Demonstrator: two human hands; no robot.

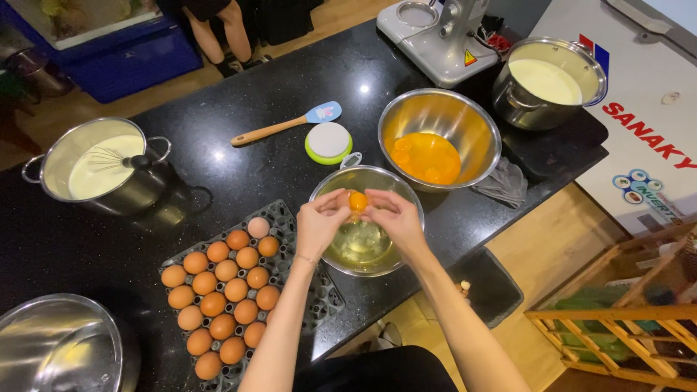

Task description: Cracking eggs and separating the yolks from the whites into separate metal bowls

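My left hand [319,221] and my right hand [392,216] meet over a steel bowl [330,187] that holds clear egg white. Between their fingertips is a cracked egg [357,201], its orange yolk showing in the split shell. Each hand grips one half of the shell. A larger steel bowl [465,116] behind holds several yolks. A dark tray [290,218] of brown eggs lies to the left of my left arm.
A pot with white liquid and a whisk [102,168] stands at the left, another pot of white liquid [548,80] at the back right. A spatula [287,125], a round green-rimmed lid [328,141], a grey cloth [501,183], a stand mixer [439,36] and a steel bowl [58,348] share the black counter.
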